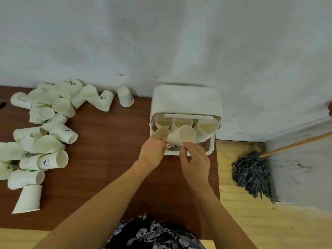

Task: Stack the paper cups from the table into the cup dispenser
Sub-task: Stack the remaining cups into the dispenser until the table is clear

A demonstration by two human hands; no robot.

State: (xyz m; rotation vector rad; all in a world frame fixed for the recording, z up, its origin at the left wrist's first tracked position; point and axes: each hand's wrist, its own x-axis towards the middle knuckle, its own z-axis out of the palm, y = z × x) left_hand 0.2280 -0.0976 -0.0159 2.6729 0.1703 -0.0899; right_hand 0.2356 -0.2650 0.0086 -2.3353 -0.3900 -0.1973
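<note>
A white box-shaped cup dispenser (186,99) stands at the table's far right, its front open and several cup stacks showing inside. One white paper cup (181,137) with a small dark print is tilted at that opening, mouth facing up and right. My left hand (153,150) grips its base from the left. My right hand (195,163) pinches the cup's lower side from the right. A heap of loose paper cups (45,133) lies on its sides across the left of the table.
The brown wooden table (107,141) ends just right of the dispenser. A white wall runs behind it. On the pale floor at the right lies a dark mop head (251,173) with a wooden handle (296,143).
</note>
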